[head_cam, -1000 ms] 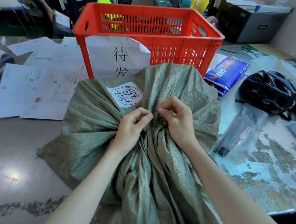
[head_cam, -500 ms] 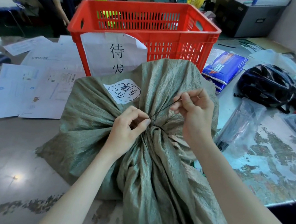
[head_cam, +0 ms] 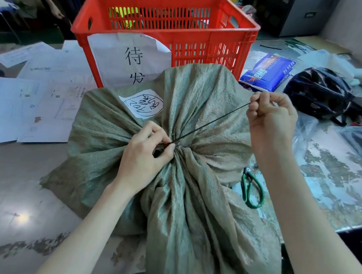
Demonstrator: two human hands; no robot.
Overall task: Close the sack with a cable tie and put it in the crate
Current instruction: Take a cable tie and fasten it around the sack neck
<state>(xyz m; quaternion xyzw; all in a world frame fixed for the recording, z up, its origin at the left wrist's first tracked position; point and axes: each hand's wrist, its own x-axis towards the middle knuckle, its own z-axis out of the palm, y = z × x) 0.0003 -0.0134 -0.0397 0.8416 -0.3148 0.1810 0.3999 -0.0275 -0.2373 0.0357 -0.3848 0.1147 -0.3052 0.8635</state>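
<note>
Head view: left hand [head_cam: 146, 157] pinches the gathered neck of the grey-green woven sack [head_cam: 206, 93] at the tie's head. Right hand [head_cam: 270, 120] pinches the tail of the thin black cable tie [head_cam: 212, 122], drawn taut. Pull along the strap's line, bracing the head, until the neck cannot slip. Sack lies on the worn grey table [head_cam: 2, 179], just in front of the red slatted plastic crate [head_cam: 168, 28]. Green-handled snips [head_cam: 246, 180] lie beside it; people stand beyond.

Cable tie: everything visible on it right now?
The cable tie is a thin black strap, plastic by its look. Its tail runs taut, slanting up from the gathered neck of the green woven sack, where the left hand pinches it, to the right hand, which pinches the far end. The loop round the neck is mostly hidden.
</note>
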